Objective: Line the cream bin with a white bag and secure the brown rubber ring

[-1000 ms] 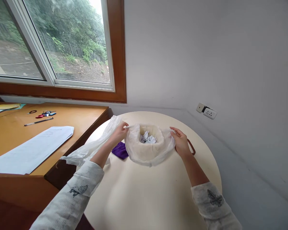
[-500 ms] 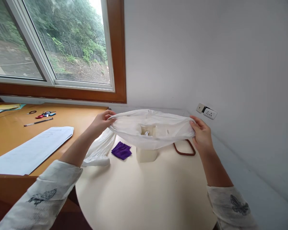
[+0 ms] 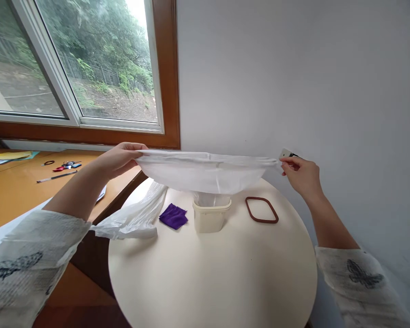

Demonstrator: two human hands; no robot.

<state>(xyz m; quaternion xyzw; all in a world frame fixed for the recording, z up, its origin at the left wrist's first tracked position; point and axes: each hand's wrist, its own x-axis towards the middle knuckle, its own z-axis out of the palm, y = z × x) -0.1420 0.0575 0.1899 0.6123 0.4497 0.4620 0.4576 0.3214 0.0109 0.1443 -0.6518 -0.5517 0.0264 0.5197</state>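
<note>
A white plastic bag (image 3: 205, 173) is stretched taut between my two hands, its upper edge almost straight. My left hand (image 3: 123, 157) pinches the bag's left corner; my right hand (image 3: 299, 173) pinches the right corner between thumb and fingers. The bag's lower part hangs down into a small cream bin (image 3: 210, 219) that stands upright on the round table. What lies inside the bin is hidden by the bag. To the bin's right a brown rounded-square ring (image 3: 262, 221) lies flat. A folded purple cloth (image 3: 173, 216) lies on its left.
Another crumpled white plastic bag (image 3: 133, 216) lies across the left edge of the round cream table (image 3: 212, 278). The wooden desk (image 3: 17, 196) at left bears paper, a pen (image 3: 56, 176) and keys (image 3: 70, 166). A wall socket (image 3: 287, 153) is partly behind my right hand.
My hands have moved apart and slightly up, pulling the bag's mouth from an open oval into a nearly closed, taut line. The bin's rim now shows below the bag.
</note>
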